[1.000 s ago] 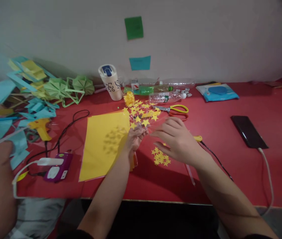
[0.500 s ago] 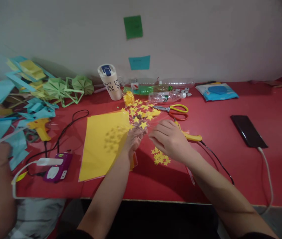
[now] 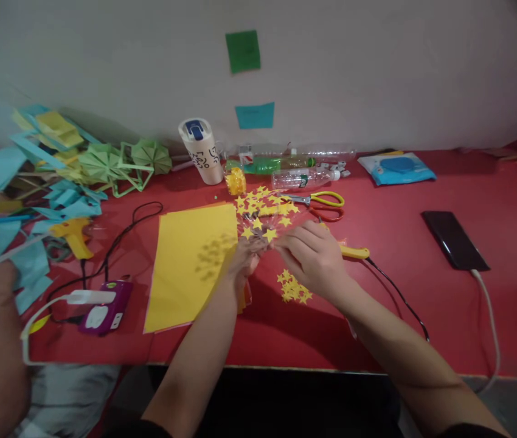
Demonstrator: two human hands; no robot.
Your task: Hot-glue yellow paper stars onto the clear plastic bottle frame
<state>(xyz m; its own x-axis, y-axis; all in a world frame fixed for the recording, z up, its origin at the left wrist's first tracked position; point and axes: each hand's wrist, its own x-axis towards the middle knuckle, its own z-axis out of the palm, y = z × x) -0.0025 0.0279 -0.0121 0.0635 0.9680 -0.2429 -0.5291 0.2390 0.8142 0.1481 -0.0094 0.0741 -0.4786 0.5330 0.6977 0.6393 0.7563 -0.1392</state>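
Note:
My left hand is closed around the lower part of a clear plastic piece with yellow paper stars stuck over it, held above the red table. Just right of it, my right hand has its fingers pinched together close to the piece's edge. Whatever those fingertips hold is too small to make out. Loose yellow stars lie in a small pile below my right hand. Partly hidden behind that hand is a yellow glue gun with a black cord.
Yellow paper sheets lie left of my hands. Behind are scissors, plastic bottles, a white tumbler and a wipes pack. A phone lies right; another glue gun and a purple power strip left.
The star-covered piece has shifted and turned slightly to the right in my left hand. My right hand has come a little nearer, its fingertips now at the piece's edge.

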